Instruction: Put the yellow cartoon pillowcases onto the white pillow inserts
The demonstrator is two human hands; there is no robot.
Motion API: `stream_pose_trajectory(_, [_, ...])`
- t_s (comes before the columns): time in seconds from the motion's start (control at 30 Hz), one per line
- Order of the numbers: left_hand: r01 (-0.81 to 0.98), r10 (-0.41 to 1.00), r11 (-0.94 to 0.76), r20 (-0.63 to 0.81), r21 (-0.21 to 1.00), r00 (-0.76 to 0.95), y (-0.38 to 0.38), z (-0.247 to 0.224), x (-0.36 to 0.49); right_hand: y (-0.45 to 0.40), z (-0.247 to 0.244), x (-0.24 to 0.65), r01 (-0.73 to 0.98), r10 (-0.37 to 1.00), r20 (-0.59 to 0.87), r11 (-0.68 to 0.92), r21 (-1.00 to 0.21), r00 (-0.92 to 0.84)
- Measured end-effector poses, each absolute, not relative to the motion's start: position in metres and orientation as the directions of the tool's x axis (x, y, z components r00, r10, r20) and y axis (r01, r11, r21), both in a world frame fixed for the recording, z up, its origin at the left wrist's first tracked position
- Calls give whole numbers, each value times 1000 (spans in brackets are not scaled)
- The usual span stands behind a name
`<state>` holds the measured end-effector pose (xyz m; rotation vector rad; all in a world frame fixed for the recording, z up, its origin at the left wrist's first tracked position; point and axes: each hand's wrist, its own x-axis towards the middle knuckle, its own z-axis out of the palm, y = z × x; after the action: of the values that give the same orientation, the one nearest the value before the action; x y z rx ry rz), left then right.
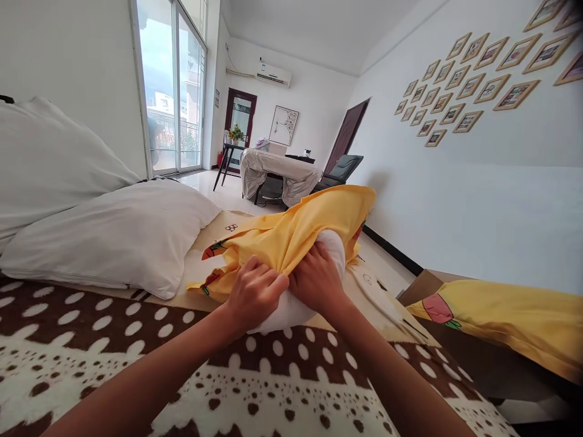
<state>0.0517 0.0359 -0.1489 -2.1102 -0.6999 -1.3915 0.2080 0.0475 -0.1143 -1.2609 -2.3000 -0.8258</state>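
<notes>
A yellow pillowcase [337, 209] with carrot prints along its edges is bunched partly over a white pillow [291, 312]. My left hand [259, 290] is a fist closed on the gathered yellow cloth at the pillow's near side. Right beside it, my right hand [317, 279] grips the edge of the same pillowcase, its fingertips hidden under the cloth and against the pillow. White filling shows below both hands and at the right of the right hand. Underneath lies a brown and white patterned blanket [218, 382] on the bed.
Two white-covered pillows [113, 233] lie at the left. At the right, a yellow pillow [514, 309] rests on a cardboard box [423, 282] beside the bed. Farther back stand a covered table [273, 161], an office chair [344, 170] and a plant stand [228, 161].
</notes>
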Motion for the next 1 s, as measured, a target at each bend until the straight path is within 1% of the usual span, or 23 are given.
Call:
stream_pose_trajectory(0.03, [669,120,-725,926,-164,357,36,-148,54,51,-115,212,851,601,607,423,310,-520])
stream_pose_trajectory(0.07, [675,122,-719,926,-165,356,37,-148,55,53,-117,216,841,562,634,440,315,-532])
stream_pose_trajectory(0.1, [683,146,-718,931,-132,334,39,-148,55,54,-121,221,821,506,663,469,325,-552])
stream_pose_trajectory(0.13, [690,192,-721,936,-70,296,42,-149,54,53,-126,226,794,436,693,504,340,-574])
stream_pose_trajectory(0.2, [701,322,-707,926,97,197,49,-150,49,48,-138,235,731,288,742,570,376,-606])
stream_pose_trajectory(0.27, [722,450,-653,884,231,125,55,-149,44,40,-150,243,710,206,783,595,375,-587])
stream_pose_trajectory(0.3, [740,498,-621,859,258,119,57,-147,41,36,-154,246,741,214,816,583,334,-536])
stream_pose_trajectory(0.37, [784,557,-570,817,246,149,59,-142,37,31,-155,250,842,310,876,510,173,-368])
stream_pose_trajectory(0.43, [812,570,-549,799,198,190,59,-138,37,30,-150,252,901,437,869,434,21,-231])
stream_pose_trajectory(0.47, [813,560,-552,804,184,198,58,-137,38,31,-145,252,903,489,841,430,-3,-230])
stream_pose_trajectory(0.5, [802,539,-569,819,183,196,57,-137,40,32,-141,252,890,524,805,456,10,-278])
stream_pose_trajectory(0.6, [705,420,-689,886,169,198,52,-143,49,36,-129,246,829,552,687,544,132,-472])
stream_pose_trajectory(0.67, [640,344,-760,905,113,249,49,-149,56,39,-127,238,835,592,626,516,189,-508])
stream_pose_trajectory(0.77, [631,296,-776,887,8,353,45,-153,62,50,-131,224,900,666,612,377,217,-426])
stream_pose_trajectory(0.87, [690,255,-720,897,-74,362,45,-151,57,66,-138,214,942,656,679,273,193,-329])
stream_pose_trajectory(0.93, [723,256,-688,912,-62,321,46,-152,48,75,-142,211,955,614,737,249,159,-283])
stream_pose_trajectory(1.0, [735,299,-678,913,-1,276,46,-159,33,79,-144,209,959,579,774,251,131,-257])
